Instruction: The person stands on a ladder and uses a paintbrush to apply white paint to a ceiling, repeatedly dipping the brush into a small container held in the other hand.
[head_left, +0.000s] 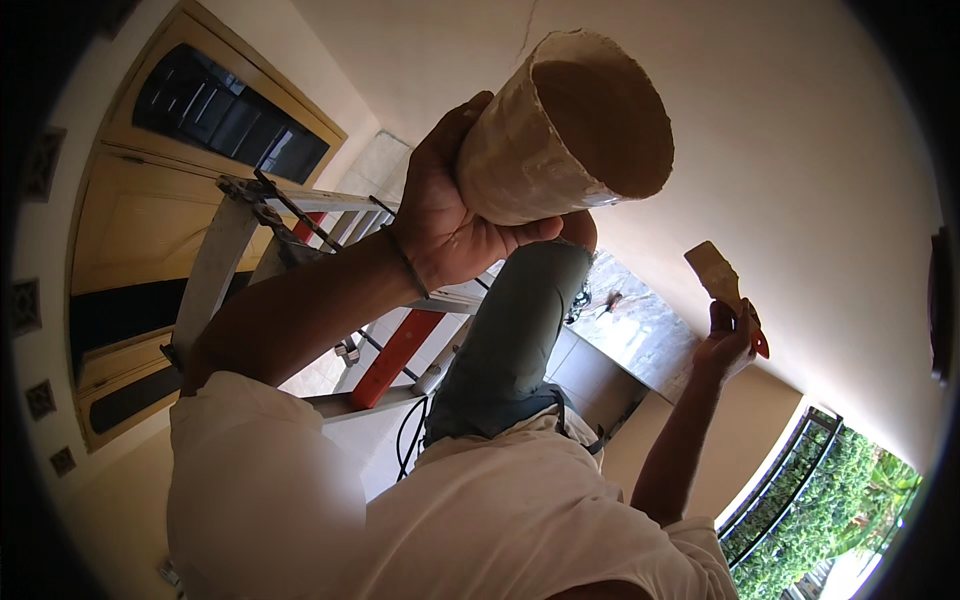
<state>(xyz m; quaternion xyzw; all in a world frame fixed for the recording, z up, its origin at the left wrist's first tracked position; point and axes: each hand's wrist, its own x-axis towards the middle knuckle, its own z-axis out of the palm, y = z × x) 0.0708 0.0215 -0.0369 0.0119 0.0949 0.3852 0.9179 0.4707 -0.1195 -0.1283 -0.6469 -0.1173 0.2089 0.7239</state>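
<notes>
My left hand [445,205] holds up a round tub [515,150], its palm and fingers curled around the lower part. The tub is tilted with its mouth turned up and to the right, and dried pale plaster coats its outside. What lies at its bottom is hard to make out in the shade. Off to the right, near the pale wall, my right hand [728,345] grips a putty knife [713,272]. Its flat blade is smeared with beige filler and points up. A bit of its red handle shows beside the fingers. The blade appears apart from the tub.
An aluminium stepladder [212,265] with red parts stands at my left, by my leg [505,345]. Behind it is a wooden door [130,225] with dark panes. The pale wall [810,170] spans the right side. A marbled slab [645,320] and a barred window [775,480] with greenery lie lower right.
</notes>
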